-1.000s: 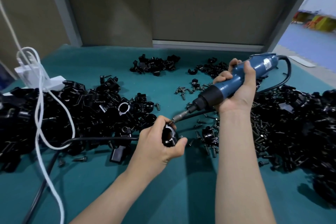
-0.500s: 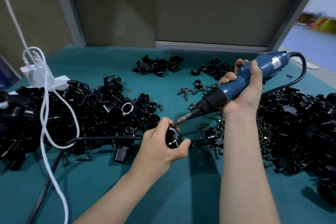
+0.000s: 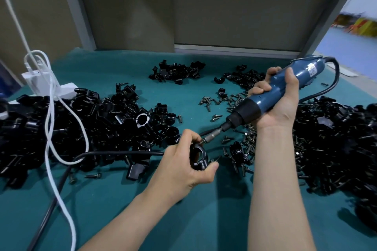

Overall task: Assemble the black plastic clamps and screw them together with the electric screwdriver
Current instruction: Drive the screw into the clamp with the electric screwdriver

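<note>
Teal table is seen across the lower frame. A big heap of black clamp parts is spread at middle left, a second heap at right. A white cable is looped over the left heap. The blue electric screwdriver is gripped at centre right by the right hand, fingers wrapped round its body, bit angled down-left. One black clamp is pinched at frame centre by the left hand, fingers curled round it, bit tip touching its top. Loose screws are scattered between the heaps.
</note>
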Demonstrator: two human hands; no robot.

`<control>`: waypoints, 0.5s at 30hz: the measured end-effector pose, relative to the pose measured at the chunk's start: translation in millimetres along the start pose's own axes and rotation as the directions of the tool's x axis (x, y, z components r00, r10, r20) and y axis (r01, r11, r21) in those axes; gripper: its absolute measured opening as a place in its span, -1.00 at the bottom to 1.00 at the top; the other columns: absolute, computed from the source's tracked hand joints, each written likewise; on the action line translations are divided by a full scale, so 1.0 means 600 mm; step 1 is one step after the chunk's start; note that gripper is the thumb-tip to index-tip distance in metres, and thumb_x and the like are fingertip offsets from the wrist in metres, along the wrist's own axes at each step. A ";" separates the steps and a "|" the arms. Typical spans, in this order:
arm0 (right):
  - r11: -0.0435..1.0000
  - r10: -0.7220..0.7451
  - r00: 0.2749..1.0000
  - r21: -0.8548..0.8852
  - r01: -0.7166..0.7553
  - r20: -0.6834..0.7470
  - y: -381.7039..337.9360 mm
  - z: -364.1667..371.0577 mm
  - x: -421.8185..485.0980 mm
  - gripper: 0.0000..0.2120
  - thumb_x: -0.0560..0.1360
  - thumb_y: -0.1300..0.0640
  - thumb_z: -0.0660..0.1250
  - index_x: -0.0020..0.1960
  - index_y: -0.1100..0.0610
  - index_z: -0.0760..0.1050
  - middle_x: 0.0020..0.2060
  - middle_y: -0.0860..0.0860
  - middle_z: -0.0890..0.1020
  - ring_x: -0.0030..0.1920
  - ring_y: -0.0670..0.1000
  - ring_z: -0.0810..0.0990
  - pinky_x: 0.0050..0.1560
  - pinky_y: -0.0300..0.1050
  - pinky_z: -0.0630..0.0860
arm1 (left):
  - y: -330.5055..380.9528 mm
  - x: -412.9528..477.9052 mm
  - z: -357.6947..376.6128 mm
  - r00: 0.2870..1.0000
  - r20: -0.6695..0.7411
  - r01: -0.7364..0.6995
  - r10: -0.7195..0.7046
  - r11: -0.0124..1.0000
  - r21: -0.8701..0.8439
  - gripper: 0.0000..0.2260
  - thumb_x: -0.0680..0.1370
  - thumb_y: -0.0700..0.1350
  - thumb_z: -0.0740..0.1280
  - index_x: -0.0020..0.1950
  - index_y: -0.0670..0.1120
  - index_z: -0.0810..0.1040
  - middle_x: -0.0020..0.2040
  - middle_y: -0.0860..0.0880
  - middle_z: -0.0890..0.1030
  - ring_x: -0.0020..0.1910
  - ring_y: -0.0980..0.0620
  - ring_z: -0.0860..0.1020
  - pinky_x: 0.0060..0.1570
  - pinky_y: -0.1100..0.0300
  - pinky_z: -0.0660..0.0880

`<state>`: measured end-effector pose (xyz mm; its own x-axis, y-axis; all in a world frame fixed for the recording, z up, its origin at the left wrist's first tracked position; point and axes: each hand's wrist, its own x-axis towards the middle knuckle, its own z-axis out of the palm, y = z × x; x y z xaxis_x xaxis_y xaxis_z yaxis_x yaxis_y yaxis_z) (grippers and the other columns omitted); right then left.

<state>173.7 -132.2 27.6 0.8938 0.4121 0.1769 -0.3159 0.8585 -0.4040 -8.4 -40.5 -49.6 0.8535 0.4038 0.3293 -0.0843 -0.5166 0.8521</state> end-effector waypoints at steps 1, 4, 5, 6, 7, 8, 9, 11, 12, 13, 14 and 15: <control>1.000 0.003 1.000 0.001 -0.003 -0.001 0.000 0.000 0.000 -0.89 0.53 0.06 0.25 -0.03 0.09 0.39 -0.22 -0.08 0.54 -0.52 -0.13 0.42 -0.48 -0.29 0.44 | 0.000 0.000 0.000 1.000 0.000 -0.002 0.002 1.000 0.002 -0.65 0.26 0.20 0.37 -0.10 0.21 0.28 -0.42 0.15 0.47 -0.49 0.19 0.35 -0.45 0.37 0.32; 1.000 0.012 1.000 0.008 -0.012 -0.001 0.002 -0.002 0.000 -0.89 0.52 0.06 0.25 -0.04 0.09 0.39 -0.22 -0.09 0.54 -0.52 -0.14 0.42 -0.48 -0.30 0.44 | -0.002 0.000 0.001 1.000 -0.007 -0.001 0.001 1.000 0.008 -0.66 0.27 0.20 0.37 -0.10 0.21 0.28 -0.44 0.10 0.44 -0.48 0.19 0.35 -0.45 0.35 0.32; 1.000 0.012 1.000 0.009 -0.012 -0.001 0.002 -0.003 0.000 -0.90 0.53 0.06 0.25 -0.04 0.09 0.39 -0.22 -0.09 0.54 -0.52 -0.14 0.42 -0.48 -0.30 0.44 | -0.002 0.000 0.001 1.000 -0.006 0.001 -0.001 1.000 0.008 -0.66 0.27 0.21 0.37 -0.10 0.21 0.28 -0.43 0.10 0.44 -0.48 0.18 0.35 -0.45 0.34 0.33; 1.000 0.011 1.000 0.007 -0.011 -0.001 0.002 -0.002 0.000 -0.90 0.54 0.06 0.25 -0.04 0.08 0.40 -0.22 -0.09 0.54 -0.52 -0.13 0.42 -0.48 -0.29 0.44 | -0.002 0.000 0.001 1.000 -0.006 0.003 -0.003 1.000 0.008 -0.65 0.27 0.21 0.37 -0.09 0.21 0.28 -0.43 0.10 0.44 -0.48 0.18 0.35 -0.45 0.33 0.33; 1.000 0.012 1.000 0.004 -0.012 0.000 0.003 -0.002 -0.001 -0.90 0.54 0.06 0.25 -0.04 0.08 0.40 -0.22 -0.09 0.55 -0.52 -0.13 0.43 -0.48 -0.29 0.44 | -0.003 0.000 0.001 1.000 -0.007 0.006 -0.006 1.000 0.008 -0.65 0.27 0.21 0.37 -0.09 0.21 0.28 -0.43 0.09 0.44 -0.48 0.17 0.35 -0.45 0.31 0.34; 1.000 0.011 1.000 0.003 -0.011 0.001 0.003 -0.001 -0.001 -0.91 0.54 0.06 0.25 -0.04 0.08 0.40 -0.22 -0.09 0.55 -0.52 -0.13 0.43 -0.48 -0.29 0.44 | -0.003 0.000 0.001 1.000 -0.010 0.009 -0.009 1.000 0.007 -0.65 0.27 0.21 0.37 -0.09 0.21 0.28 -0.42 0.09 0.44 -0.48 0.17 0.35 -0.45 0.31 0.34; 1.000 0.008 1.000 0.001 -0.008 0.003 0.004 0.000 -0.001 -0.91 0.54 0.06 0.24 -0.04 0.08 0.40 -0.22 -0.09 0.55 -0.52 -0.13 0.43 -0.48 -0.29 0.44 | -0.003 0.000 0.001 1.000 -0.013 0.010 -0.010 1.000 0.004 -0.66 0.27 0.21 0.37 -0.10 0.21 0.28 -0.43 0.08 0.44 -0.48 0.18 0.35 -0.45 0.31 0.34; 1.000 0.001 1.000 -0.006 -0.001 0.003 0.005 0.002 -0.001 -0.92 0.55 0.07 0.24 -0.05 0.08 0.40 -0.22 -0.09 0.55 -0.52 -0.13 0.43 -0.48 -0.29 0.44 | -0.003 0.000 0.001 1.000 -0.016 0.013 -0.014 1.000 -0.004 -0.66 0.27 0.20 0.38 -0.10 0.21 0.28 -0.43 0.08 0.44 -0.49 0.18 0.34 -0.46 0.32 0.33; 1.000 -0.001 1.000 -0.009 0.001 0.002 0.006 0.002 -0.001 -0.92 0.56 0.07 0.23 -0.05 0.08 0.40 -0.22 -0.08 0.54 -0.52 -0.13 0.42 -0.48 -0.29 0.44 | -0.003 -0.001 0.001 1.000 -0.019 0.016 -0.016 1.000 -0.004 -0.66 0.27 0.20 0.37 -0.10 0.20 0.28 -0.44 0.08 0.43 -0.49 0.18 0.33 -0.47 0.31 0.33; 1.000 -0.002 1.000 -0.011 0.002 0.002 0.006 0.002 -0.001 -0.92 0.56 0.07 0.23 -0.05 0.08 0.40 -0.22 -0.09 0.54 -0.52 -0.13 0.42 -0.48 -0.29 0.44 | -0.003 -0.001 0.001 1.000 -0.022 0.019 -0.019 1.000 -0.001 -0.66 0.27 0.21 0.37 -0.10 0.20 0.28 -0.44 0.08 0.43 -0.49 0.18 0.33 -0.47 0.30 0.33; 1.000 -0.001 1.000 -0.012 0.001 0.002 0.006 0.002 -0.001 -0.92 0.56 0.07 0.23 -0.05 0.08 0.40 -0.22 -0.09 0.54 -0.52 -0.13 0.42 -0.48 -0.29 0.44 | -0.003 0.000 0.002 0.999 -0.025 0.022 -0.022 1.000 0.003 -0.66 0.26 0.21 0.37 -0.10 0.20 0.28 -0.43 0.07 0.43 -0.49 0.17 0.33 -0.47 0.29 0.34; 1.000 0.001 1.000 -0.012 -0.001 0.003 0.007 0.002 -0.001 -0.93 0.55 0.08 0.23 -0.05 0.08 0.40 -0.23 -0.09 0.55 -0.52 -0.13 0.42 -0.48 -0.29 0.44 | -0.003 0.000 0.002 0.999 -0.029 0.024 -0.024 1.000 0.008 -0.65 0.26 0.22 0.37 -0.10 0.19 0.28 -0.43 0.06 0.44 -0.49 0.17 0.34 -0.47 0.29 0.34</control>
<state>171.6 -128.5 27.1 0.8927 0.4136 0.1791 -0.3128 0.8546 -0.4144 -7.8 -40.4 -51.8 0.8398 0.4379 0.3209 -0.0600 -0.5128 0.8564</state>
